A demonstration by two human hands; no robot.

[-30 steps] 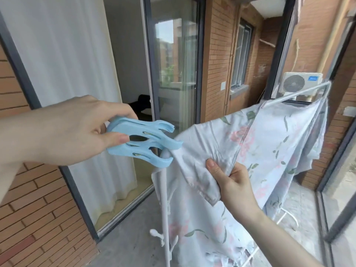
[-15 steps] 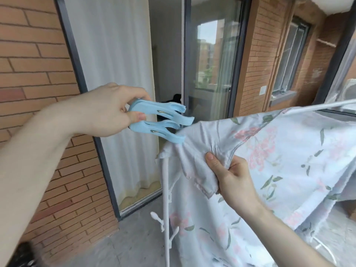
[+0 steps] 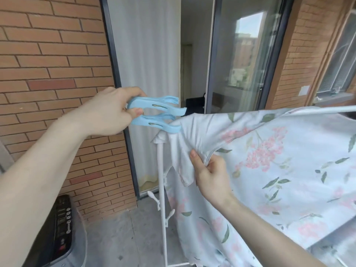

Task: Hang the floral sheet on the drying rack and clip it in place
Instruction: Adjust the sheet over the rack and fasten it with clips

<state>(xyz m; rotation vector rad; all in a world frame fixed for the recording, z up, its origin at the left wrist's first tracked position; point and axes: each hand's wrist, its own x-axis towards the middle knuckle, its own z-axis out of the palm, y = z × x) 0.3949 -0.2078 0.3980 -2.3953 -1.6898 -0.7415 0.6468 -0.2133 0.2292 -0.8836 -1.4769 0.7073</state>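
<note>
The floral sheet (image 3: 269, 151), pale with pink flowers and green leaves, drapes over the white drying rack's top bar (image 3: 327, 109) and hangs down on the right. My right hand (image 3: 212, 170) grips a bunched fold of the sheet just below the rack's left corner. My left hand (image 3: 111, 112) squeezes the handles of a large light-blue clip (image 3: 156, 113), whose jaws gape. The clip's lower jaw touches the sheet's edge at the corner of the rack. The white upright post (image 3: 161, 180) stands beneath that corner.
A brick wall (image 3: 48, 64) fills the left side. A sliding glass door (image 3: 240, 54) and white curtain (image 3: 144, 54) lie behind the rack. A dark machine with a control panel (image 3: 61, 224) sits at the bottom left on the grey tiled floor (image 3: 119, 237).
The view has swung left. My left hand has kept the clip squeezed wide and stayed at the rack's left corner. My right hand has kept its grip on the sheet.
</note>
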